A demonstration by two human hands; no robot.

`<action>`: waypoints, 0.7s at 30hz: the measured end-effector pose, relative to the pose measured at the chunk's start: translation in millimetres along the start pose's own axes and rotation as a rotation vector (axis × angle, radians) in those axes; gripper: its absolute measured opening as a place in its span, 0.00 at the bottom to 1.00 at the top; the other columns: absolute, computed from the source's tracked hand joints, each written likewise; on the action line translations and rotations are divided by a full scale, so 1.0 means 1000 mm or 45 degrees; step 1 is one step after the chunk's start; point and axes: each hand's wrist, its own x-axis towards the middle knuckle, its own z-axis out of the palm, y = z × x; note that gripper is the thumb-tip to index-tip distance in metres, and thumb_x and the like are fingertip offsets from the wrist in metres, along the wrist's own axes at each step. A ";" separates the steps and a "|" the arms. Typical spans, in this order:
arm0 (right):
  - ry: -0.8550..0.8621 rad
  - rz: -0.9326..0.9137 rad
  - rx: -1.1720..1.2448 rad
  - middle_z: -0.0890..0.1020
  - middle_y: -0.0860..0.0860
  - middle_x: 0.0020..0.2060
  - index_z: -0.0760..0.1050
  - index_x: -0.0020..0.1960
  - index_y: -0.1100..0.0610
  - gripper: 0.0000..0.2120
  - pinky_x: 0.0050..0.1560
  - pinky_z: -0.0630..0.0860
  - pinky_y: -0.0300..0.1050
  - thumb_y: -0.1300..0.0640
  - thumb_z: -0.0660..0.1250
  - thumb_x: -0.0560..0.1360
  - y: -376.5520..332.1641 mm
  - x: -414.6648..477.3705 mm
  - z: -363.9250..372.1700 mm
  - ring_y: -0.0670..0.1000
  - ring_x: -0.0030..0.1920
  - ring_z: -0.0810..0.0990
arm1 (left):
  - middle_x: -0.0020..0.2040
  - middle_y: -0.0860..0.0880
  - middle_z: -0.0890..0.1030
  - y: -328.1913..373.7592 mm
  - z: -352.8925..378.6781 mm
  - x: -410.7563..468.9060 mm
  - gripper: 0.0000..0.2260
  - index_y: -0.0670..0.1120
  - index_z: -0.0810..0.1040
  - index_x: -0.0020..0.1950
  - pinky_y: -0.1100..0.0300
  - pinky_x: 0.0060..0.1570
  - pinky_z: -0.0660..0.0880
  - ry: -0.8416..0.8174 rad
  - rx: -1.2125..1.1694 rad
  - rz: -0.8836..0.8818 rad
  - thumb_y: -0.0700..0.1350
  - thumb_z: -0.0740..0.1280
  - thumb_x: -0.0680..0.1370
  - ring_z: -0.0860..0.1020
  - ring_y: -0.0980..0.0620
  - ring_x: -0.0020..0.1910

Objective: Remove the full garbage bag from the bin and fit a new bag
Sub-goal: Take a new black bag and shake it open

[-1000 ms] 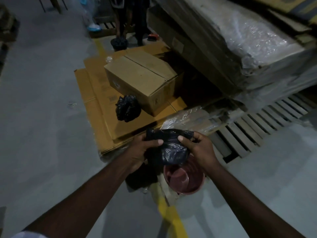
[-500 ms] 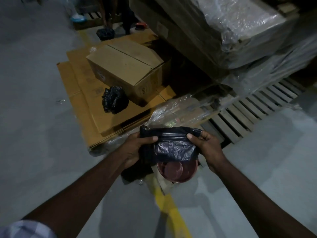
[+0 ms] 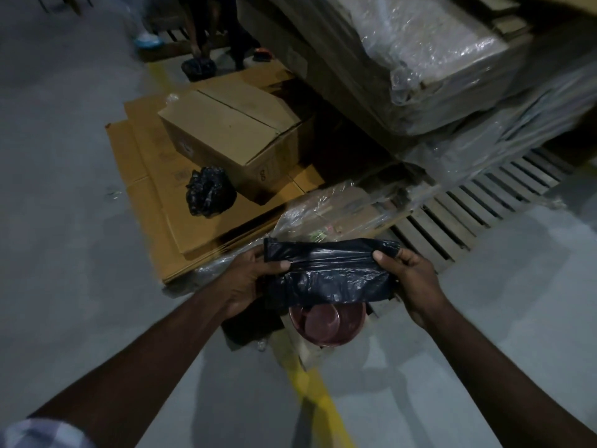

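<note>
A new black garbage bag [image 3: 329, 276] is stretched flat between my two hands, just above a small reddish bin [image 3: 326, 324] on the floor. My left hand [image 3: 248, 279] pinches the bag's left end with the thumb on top. My right hand [image 3: 410, 276] pinches its right end. The bag hides the far part of the bin's rim. A tied-up full black bag [image 3: 208, 192] lies on flattened cardboard further back, left of centre.
A closed cardboard box [image 3: 232, 134] stands on flat cardboard sheets [image 3: 145, 189]. Wrapped pallets [image 3: 436, 76] and wooden slats [image 3: 468, 215] fill the right. A yellow floor line [image 3: 319, 405] runs under the bin. A person's legs [image 3: 210, 27] and another black bag [image 3: 198, 67] are far back.
My hands have drawn apart, pulling the bag wider and flatter above the bin. The view has shifted slightly.
</note>
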 end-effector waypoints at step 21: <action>0.065 0.040 0.038 0.87 0.60 0.55 0.84 0.59 0.60 0.10 0.54 0.84 0.51 0.63 0.71 0.78 -0.004 -0.001 -0.052 0.55 0.50 0.87 | 0.65 0.39 0.84 -0.023 -0.005 0.010 0.24 0.42 0.78 0.70 0.38 0.63 0.80 0.070 -0.074 -0.037 0.35 0.76 0.74 0.83 0.37 0.64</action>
